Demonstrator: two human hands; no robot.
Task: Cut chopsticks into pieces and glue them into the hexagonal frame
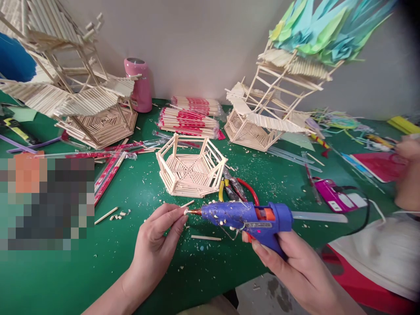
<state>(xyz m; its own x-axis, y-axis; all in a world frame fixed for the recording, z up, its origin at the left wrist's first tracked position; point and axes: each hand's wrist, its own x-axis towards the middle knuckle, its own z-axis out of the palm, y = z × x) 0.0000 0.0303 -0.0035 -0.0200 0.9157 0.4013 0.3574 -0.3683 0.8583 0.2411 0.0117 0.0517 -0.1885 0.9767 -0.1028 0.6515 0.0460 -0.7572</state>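
Observation:
My left hand (pixel 160 238) pinches a small wooden stick (pixel 186 211) between thumb and fingertips; most of it is hidden by the fingers. The nozzle of a blue hot glue gun (pixel 229 215) meets the stick's pale end. My right hand (pixel 288 258) is wrapped round the gun's handle, a finger at the orange trigger. A clear glue stick (pixel 320 217) sticks out of the gun's back. Just beyond stands a six-sided wooden stick frame (pixel 192 168) with posts and rails. A loose stick (pixel 206 238) lies below the nozzle.
Pliers (pixel 232 186) lie behind the gun. Two stick-built towers (pixel 98 103) (pixel 272 109) stand at the back, with packs of sticks (pixel 188 122) and a pink bottle (pixel 138 85) between them. Cut bits (pixel 118 215) dot the green table (pixel 65 284). Another person's arm (pixel 408 175) is at right.

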